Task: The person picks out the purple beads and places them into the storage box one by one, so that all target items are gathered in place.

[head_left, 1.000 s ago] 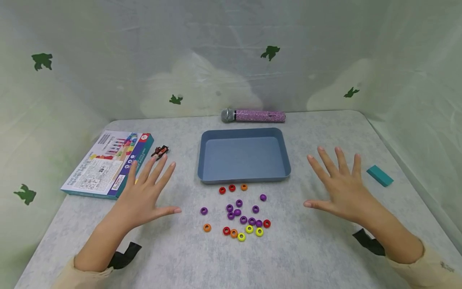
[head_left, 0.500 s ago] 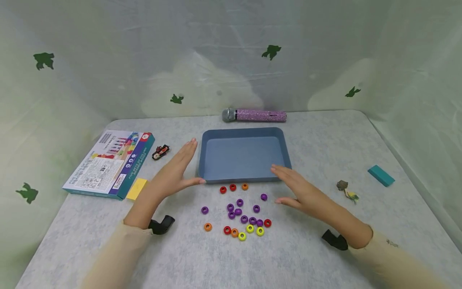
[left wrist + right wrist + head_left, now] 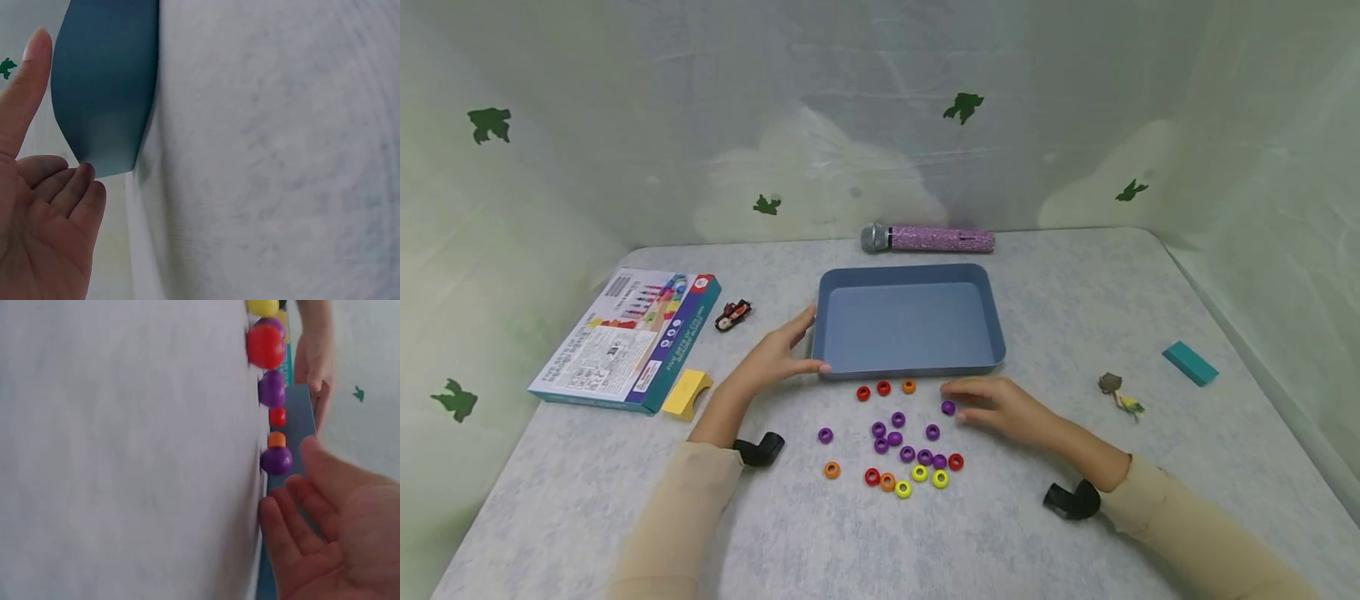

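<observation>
Beside the blue-grey tray (image 3: 910, 325), my left hand (image 3: 767, 360) lies at its left near corner, fingers along the left side and thumb by the near rim. In the left wrist view the fingertips meet the tray's (image 3: 106, 94) lower corner; firm contact cannot be told. My right hand (image 3: 1011, 408) hovers low by a lone purple bead (image 3: 948, 408), thumb and fingers apart. In the right wrist view that bead (image 3: 276, 460) sits just beyond the fingertips, not gripped. More purple beads (image 3: 907, 455), red beads (image 3: 872, 477), orange beads (image 3: 832, 470) and yellow beads (image 3: 903, 489) lie scattered before the tray.
Behind the tray lies a glittery pink microphone (image 3: 928, 239). At left are a flat toy box (image 3: 625, 342), a yellow arch block (image 3: 687, 394) and a small dark figure (image 3: 733, 316). A teal block (image 3: 1191, 363) and a small brown-and-yellow item (image 3: 1120, 395) lie right.
Both hands, spread wide at the sides a second ago, have come inward and down. The left has reached the tray's side, the right the lone purple bead. Tray and beads keep their places.
</observation>
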Demonstrator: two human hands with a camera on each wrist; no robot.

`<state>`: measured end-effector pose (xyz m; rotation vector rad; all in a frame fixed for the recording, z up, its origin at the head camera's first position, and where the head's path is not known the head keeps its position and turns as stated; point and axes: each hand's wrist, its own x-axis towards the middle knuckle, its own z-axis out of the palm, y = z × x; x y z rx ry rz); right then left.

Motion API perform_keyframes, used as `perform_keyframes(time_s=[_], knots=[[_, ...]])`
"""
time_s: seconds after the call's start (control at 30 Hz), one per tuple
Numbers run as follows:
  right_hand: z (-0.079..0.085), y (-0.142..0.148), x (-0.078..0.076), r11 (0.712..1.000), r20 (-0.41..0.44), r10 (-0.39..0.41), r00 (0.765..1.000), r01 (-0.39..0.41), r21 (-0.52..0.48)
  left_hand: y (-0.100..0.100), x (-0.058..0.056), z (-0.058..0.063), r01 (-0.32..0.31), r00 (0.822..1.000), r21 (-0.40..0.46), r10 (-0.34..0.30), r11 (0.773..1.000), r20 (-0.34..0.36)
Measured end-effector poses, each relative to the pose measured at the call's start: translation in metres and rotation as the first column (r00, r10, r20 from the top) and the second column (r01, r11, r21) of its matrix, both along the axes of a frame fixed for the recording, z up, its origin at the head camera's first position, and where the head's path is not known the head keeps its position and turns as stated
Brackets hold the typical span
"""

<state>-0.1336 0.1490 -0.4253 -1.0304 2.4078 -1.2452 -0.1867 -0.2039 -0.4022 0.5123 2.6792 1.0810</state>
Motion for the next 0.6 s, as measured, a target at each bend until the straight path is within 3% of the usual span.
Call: perform_keyframes(time_s=[0.27,0.4,0.47,0.6], knots=[[-0.009,-0.004,-0.003,1.000,0.005,0.022,1.000,-0.022,-0.015,0.010,0.012,0.019,-0.005,0.998,0.083,-0.001,0.997,0.068],[-0.008,-0.006,-0.003,1.000,0.005,0.007,1.000,-0.007,0.003,0.009,0.012,0.018,0.002,0.997,0.091,-0.009,0.996,0.082],[-0.001,-0.007,-0.003,1.000,0.009,-0.017,1.000,0.017,0.000,0.009,0.011,0.018,-0.001,0.995,0.106,-0.009,0.994,0.101],[0.029,-0.012,-0.002,0.996,-0.001,-0.052,0.999,0.052,-0.068,0.003,0.003,0.003,-0.002,0.995,0.088,-0.007,0.996,0.103]])
